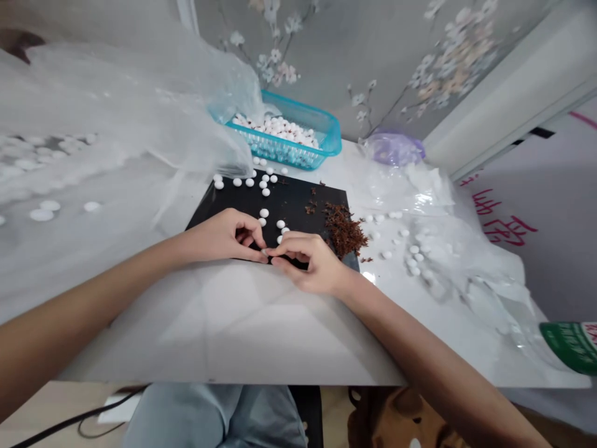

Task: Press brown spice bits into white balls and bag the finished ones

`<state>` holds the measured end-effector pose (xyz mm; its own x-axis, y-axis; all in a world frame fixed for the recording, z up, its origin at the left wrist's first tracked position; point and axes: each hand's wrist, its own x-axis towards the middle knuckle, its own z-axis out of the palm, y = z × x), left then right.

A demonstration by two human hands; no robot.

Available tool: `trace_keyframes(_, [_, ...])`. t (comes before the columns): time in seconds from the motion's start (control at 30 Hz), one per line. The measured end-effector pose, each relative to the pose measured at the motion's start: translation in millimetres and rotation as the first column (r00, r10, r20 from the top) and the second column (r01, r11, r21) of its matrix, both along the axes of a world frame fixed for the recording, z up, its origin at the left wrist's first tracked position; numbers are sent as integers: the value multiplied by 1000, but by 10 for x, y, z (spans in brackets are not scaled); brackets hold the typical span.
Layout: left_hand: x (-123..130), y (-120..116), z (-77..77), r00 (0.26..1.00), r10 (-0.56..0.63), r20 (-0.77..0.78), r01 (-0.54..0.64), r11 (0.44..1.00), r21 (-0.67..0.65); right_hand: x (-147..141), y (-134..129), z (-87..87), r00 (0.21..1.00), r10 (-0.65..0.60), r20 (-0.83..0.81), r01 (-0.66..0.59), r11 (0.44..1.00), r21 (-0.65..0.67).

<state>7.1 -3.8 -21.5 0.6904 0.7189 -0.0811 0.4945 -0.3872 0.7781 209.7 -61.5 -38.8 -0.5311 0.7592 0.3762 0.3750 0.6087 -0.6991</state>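
Observation:
Over the near edge of a black mat [298,198], my two hands meet fingertip to fingertip. My left hand [231,235] pinches a small white ball, mostly covered by the fingers. On the other side of it, my right hand [308,258] is pinched too; what its fingertips hold is too small to name. Several loose white balls [265,192] lie on the mat beyond the hands. A heap of small brown star-shaped pieces [344,230] sits at the mat's right edge, with a few strays beside it.
Behind the mat stands a blue basket [331,140] of white balls. Clear plastic bags with more balls [414,249] spread on the left and right. A purple bag [396,148] lies at the back right, a green-labelled bottle [569,345] at the right edge.

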Motion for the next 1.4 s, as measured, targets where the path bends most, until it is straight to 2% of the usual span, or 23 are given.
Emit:
trace_keyframes(0.1, [2, 23, 6, 1000, -4, -10, 4, 1000, 7, 35, 35, 60, 998, 1, 58, -6, 996, 94])
trace_keyframes(0.17, [4, 36, 10, 1000, 0, -2, 0, 1000, 19, 127, 97, 124, 999, -40, 34, 34, 985, 170])
trace_keyframes(0.23, [3, 47, 9, 1000, 7, 10, -7, 999, 36, 279, 187, 192, 987, -163, -5, 160, 964, 214])
trace_keyframes(0.3, [-1, 53, 5, 1000, 3, 19, -4, 999, 50, 461, 283, 248, 947, -321, 23, 304, 917, 256])
trace_keyframes(0.37, [-5, 52, 2, 1000, -2, 28, 0, 998, 59, 624, 355, 283, 872, -445, 205, 383, 880, 282])
trace_keyframes(0.43, [-5, 43, 6, 999, 0, 34, -2, 998, 66, 725, 391, 296, 759, -528, 381, 444, 848, 290])
trace_keyframes(0.5, [0, 29, 16, 999, 7, 43, -10, 997, 74, 760, 397, 291, 660, -554, 507, 479, 831, 284])
trace_keyframes(0.6, [14, 12, 28, 999, 16, 48, -21, 995, 94, 743, 389, 270, 589, -544, 598, 487, 829, 275])
trace_keyframes(0.87, [0, -6, 11, 999, -8, 46, 1, 989, 145, 747, 409, 268, 574, -548, 609, 499, 823, 271])
trace_keyframes(1.07, [-4, -7, 6, 998, -31, 49, 18, 971, 238, 763, 420, 252, 558, -562, 611, 527, 808, 262])
trace_keyframes(1.13, [-6, 4, -4, 999, 20, 51, -35, 946, 322, 781, 438, 231, 548, -567, 615, 537, 802, 261])
trace_keyframes(1.23, [-20, 26, -27, 994, 104, 24, -103, 878, 468, 802, 461, 203, 553, -573, 605, 528, 802, 278])
trace_keyframes(1.3, [-29, 35, -38, 993, 118, -17, -92, 849, 520, 800, 462, 199, 560, -574, 597, 520, 805, 286])
trace_keyframes(1.4, [-31, 31, -38, 991, 121, -63, -68, 839, 540, 776, 438, 217, 581, -588, 563, 518, 801, 301])
